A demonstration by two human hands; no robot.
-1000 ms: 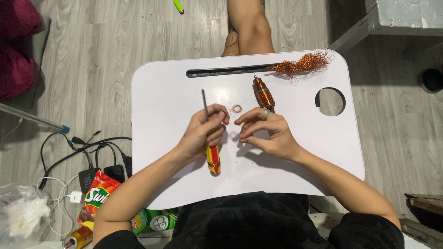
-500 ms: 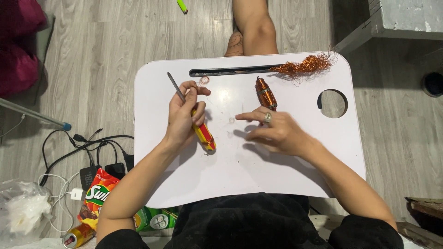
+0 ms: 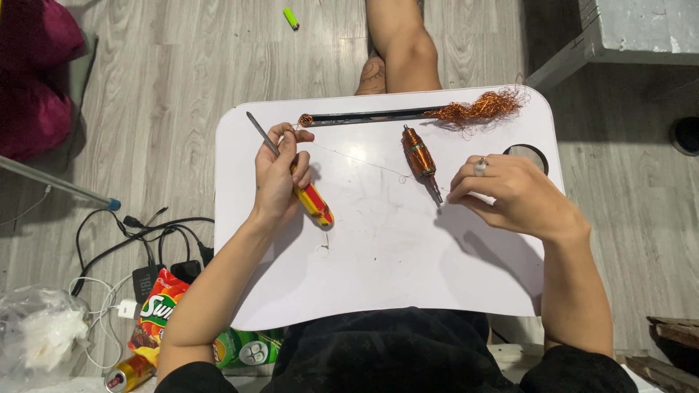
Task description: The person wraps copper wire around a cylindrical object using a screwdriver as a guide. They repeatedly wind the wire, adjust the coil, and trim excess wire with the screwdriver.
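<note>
**Inspector:** Start nearest the person. What lies on the floor?

**Onlooker:** By the left elbow, a snack bag (image 3: pixel 156 311), a drink can (image 3: pixel 127 372), a crumpled clear plastic bag (image 3: pixel 40 336) and a tangle of black cables (image 3: pixel 145 236).

**Inspector:** The left hand?

**Onlooker:** The left hand (image 3: pixel 278 178) is closed round a screwdriver (image 3: pixel 312 200) with a red and yellow handle. The handle sticks out below the palm toward the person; the metal shaft points up and away to the left. The fingertips also pinch a thin wire (image 3: pixel 357 158).

**Inspector:** And the right hand?

**Onlooker:** The right hand (image 3: pixel 510 193) rests on the white lap table (image 3: pixel 378 276), fingers curled together, tips pointing left. A ring sits on one finger. It appears to pinch the other end of the wire, but I cannot tell for certain.

**Inspector:** What lies between the hands?

**Onlooker:** A small motor rotor (image 3: pixel 420 159) wound with copper, lying on the table, its shaft tip just beside the right fingertips.

**Inspector:** Farther out?

**Onlooker:** A dark slot (image 3: pixel 371 116) along the far edge, a bunch of loose copper wire (image 3: pixel 480 108) at its right end, a round hole (image 3: pixel 535 151) partly behind the right hand. On the floor beyond, a green lighter (image 3: pixel 290 17).
</note>
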